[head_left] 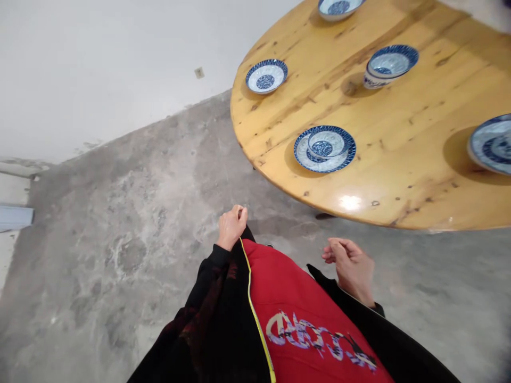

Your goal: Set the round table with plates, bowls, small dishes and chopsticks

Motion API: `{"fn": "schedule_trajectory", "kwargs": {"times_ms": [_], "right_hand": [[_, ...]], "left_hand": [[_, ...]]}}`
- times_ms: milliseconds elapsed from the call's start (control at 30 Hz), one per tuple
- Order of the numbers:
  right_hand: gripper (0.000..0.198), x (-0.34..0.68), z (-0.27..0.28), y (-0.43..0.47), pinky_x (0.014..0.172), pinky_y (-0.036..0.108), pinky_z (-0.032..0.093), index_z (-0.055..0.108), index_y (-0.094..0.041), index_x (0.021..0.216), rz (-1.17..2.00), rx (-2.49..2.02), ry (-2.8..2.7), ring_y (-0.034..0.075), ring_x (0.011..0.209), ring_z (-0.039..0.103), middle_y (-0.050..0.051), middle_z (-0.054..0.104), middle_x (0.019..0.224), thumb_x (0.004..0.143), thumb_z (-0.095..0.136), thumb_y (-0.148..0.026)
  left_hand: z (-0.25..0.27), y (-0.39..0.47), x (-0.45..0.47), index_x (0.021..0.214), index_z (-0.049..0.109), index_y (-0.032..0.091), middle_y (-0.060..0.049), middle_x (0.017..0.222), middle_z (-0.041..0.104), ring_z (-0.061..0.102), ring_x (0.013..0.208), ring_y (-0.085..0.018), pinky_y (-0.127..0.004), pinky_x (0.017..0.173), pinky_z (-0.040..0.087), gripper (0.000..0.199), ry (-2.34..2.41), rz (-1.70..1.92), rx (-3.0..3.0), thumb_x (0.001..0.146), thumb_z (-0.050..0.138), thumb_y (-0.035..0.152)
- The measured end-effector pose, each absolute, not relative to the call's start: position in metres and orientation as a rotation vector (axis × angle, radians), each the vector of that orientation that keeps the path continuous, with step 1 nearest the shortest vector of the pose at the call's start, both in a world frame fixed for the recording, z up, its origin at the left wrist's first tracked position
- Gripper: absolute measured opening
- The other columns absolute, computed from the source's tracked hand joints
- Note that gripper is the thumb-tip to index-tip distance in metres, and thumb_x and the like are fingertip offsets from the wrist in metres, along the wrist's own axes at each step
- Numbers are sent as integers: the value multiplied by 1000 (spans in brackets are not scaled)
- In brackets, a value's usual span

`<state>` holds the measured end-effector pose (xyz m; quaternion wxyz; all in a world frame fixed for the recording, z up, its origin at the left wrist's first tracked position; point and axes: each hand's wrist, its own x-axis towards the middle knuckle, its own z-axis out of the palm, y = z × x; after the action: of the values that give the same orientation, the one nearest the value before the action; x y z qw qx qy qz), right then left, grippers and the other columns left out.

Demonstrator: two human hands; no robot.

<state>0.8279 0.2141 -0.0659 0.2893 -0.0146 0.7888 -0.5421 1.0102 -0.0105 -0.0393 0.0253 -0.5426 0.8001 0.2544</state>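
Observation:
My left hand (232,227) is curled into a fist in front of my body, beside the edge of my black jacket (223,319). Nothing shows in it. To the right, my right hand (353,266) hangs over the floor with its fingers bent in and the thumb against them; I see nothing held there. Both hands are apart from the table. Nearest to them on the tabletop is a blue-and-white plate (341,163) with a small bowl (327,142) on it.
A round wooden table (279,133) fills the upper right. It bears another blue-and-white plate (266,76), a taller bowl stack (391,64), a dish (339,7) at the back and one (495,146) at the right edge. Grey concrete floor (139,239) meets a white wall (112,64).

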Motion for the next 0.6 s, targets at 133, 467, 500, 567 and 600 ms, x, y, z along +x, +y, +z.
{"fn": "schedule_trajectory", "kwargs": {"times_ms": [133,467,500,567,600], "right_hand": [[39,836,-68,185,48,28,50,68,-19,83,-1486,-24,2110,16,51,60,2,66,63,69,75,-55],[41,898,-52,13,45,28,48,65,-20,75,-1487,-235,1977,17,48,60,2,64,59,74,64,-62],[42,903,-50,-6,45,28,48,65,-21,75,-1487,-234,1977,18,48,60,2,64,59,74,63,-62],[41,913,-48,-41,45,28,47,64,-21,74,-1499,-224,1971,18,48,61,3,64,59,73,62,-62],[40,917,-49,-57,46,27,48,64,-21,73,-1509,-218,1965,18,49,61,3,64,60,73,62,-61]], "left_hand": [[-40,-41,1015,100,71,22,-3,87,76,70,84,-18,-26,72,36,29,2494,846,-1630,104,46,36],[-25,-194,1083,89,65,22,-2,80,74,69,76,-17,-25,68,37,25,2530,832,-1628,102,45,27],[-24,-211,1087,88,64,22,-2,80,74,69,76,-17,-25,67,37,25,2533,829,-1622,102,45,28],[-23,-244,1093,87,64,23,-2,80,73,70,76,-18,-25,67,37,25,2551,832,-1592,102,45,28],[-22,-259,1094,87,63,23,-2,80,73,70,76,-18,-25,67,38,26,2567,830,-1570,102,44,29]]}}
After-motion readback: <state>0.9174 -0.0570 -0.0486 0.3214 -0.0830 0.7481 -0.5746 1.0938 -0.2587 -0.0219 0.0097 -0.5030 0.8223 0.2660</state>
